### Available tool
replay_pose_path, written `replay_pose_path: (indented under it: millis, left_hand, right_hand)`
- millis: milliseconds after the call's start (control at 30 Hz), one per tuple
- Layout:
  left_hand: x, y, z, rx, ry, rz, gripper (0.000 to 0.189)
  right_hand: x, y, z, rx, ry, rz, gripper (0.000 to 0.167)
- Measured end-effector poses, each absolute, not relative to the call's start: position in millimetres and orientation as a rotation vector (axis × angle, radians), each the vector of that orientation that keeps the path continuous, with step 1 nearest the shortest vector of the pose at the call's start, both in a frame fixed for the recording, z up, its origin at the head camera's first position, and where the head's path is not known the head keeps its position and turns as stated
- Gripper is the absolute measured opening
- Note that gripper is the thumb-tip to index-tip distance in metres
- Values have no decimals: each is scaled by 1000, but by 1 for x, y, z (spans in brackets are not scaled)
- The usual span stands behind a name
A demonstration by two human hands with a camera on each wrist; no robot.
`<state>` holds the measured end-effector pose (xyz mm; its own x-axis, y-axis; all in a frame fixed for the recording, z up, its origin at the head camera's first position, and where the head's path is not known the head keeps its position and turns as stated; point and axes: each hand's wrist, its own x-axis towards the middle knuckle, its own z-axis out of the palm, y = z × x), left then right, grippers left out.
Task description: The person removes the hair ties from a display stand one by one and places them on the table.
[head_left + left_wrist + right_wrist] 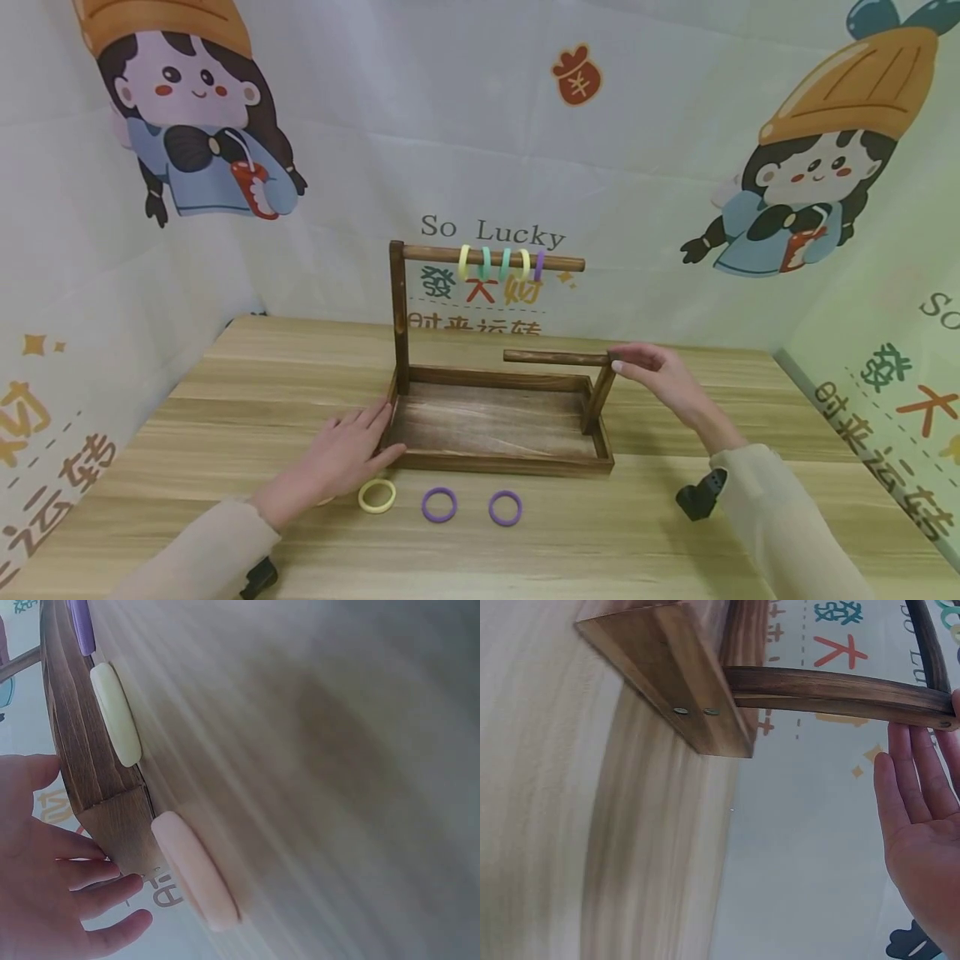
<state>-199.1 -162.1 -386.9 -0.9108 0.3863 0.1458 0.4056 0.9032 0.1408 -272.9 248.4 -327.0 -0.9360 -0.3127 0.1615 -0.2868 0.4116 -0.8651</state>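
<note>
Tabletop (562,546), loose rings (439,521) beside rack (501,462)

Wooden rack (502,461), visibly grained.

The left forearm (197,552) is slanting in from the lower left under a pale sleeve, with the left wrist (272,504) showing bare past the cuff. The left hand (345,450) is lying palm down, its fingers (371,415) pointing ahead and its thumb (390,456) spreading away to the right — the left wrist view is showing the fingers parted and gently bent. The right forearm (787,517) is angling in from the lower right, sleeved likewise, with the right wrist (717,429) sitting farther forward than the left. The right hand (663,382) is pointing inward, its thumb lying just below the fingertips — whether they are pinching is hard to tell.
</note>
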Motion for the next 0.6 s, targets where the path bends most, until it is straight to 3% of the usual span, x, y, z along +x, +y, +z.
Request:
replay_pose_path:
  millis: [600]
  left_hand:
    - [-200, -163, -388, -626, -2939, -247, 64]
  right_hand:
    - [-292, 231, -271, -636, 2660, -1704, 53]
